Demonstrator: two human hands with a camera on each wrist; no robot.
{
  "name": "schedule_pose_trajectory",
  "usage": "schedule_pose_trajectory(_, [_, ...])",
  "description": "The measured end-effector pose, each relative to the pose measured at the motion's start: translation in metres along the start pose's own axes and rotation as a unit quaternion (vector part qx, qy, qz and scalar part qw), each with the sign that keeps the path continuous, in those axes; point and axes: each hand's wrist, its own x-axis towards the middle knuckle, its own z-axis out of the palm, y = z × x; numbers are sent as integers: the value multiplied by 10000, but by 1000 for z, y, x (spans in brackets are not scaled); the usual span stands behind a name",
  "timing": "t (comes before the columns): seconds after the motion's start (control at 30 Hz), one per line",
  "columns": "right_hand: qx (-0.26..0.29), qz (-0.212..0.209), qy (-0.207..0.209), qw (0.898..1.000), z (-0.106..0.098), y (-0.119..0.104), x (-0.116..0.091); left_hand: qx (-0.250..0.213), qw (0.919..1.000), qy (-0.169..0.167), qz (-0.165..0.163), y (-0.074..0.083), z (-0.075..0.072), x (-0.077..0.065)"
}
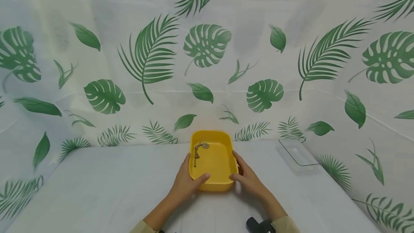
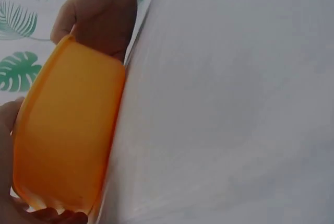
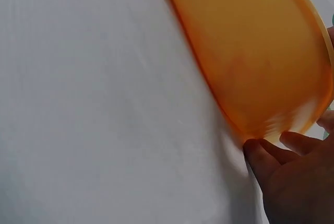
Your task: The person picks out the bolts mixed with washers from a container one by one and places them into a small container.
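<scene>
A yellow plastic tub (image 1: 216, 164) with rounded corners stands at the middle of the table. Inside it, along the left side, lies a small metal piece (image 1: 196, 152) like a chain or jointed rod, with a round disc (image 1: 205, 146) at its far end; its exact kind is too small to tell. My left hand (image 1: 189, 179) grips the tub's left side, thumb over the near rim. On the opposite side my right hand (image 1: 249, 179) holds the tub in the same way. Both wrist views show the tub's outer wall (image 2: 73, 125), with fingertips (image 3: 258, 156) against its lower edge.
A clear, shallow plastic container (image 1: 299, 157) with a dark edge line stands at the table's far right. White cloth covers the table (image 1: 113, 190). A leaf-patterned curtain (image 1: 226, 74) hangs close behind. A black device (image 1: 258, 225) sits at the right wrist.
</scene>
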Motion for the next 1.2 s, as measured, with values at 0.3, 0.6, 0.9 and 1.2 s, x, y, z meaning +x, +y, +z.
schedule_pose_trajectory(0.3, [55, 149, -24, 9999, -4, 1, 1, -847, 9956, 184, 344, -17, -9, 18])
schedule_pose_trajectory(0.6, [79, 274, 25, 9996, -13, 2, 0, -1049, 9929, -249, 506, -27, -10, 22])
schedule_pose_trajectory(0.9, [-13, 47, 548, 9985, -25, -25, 0, -1051, 9931, -274, 435, -26, -9, 24])
schedule_pose_trajectory(1.2, [-428, -256, 139, 9987, -38, -63, 9, -1272, 9904, -437, 312, -27, -14, 21])
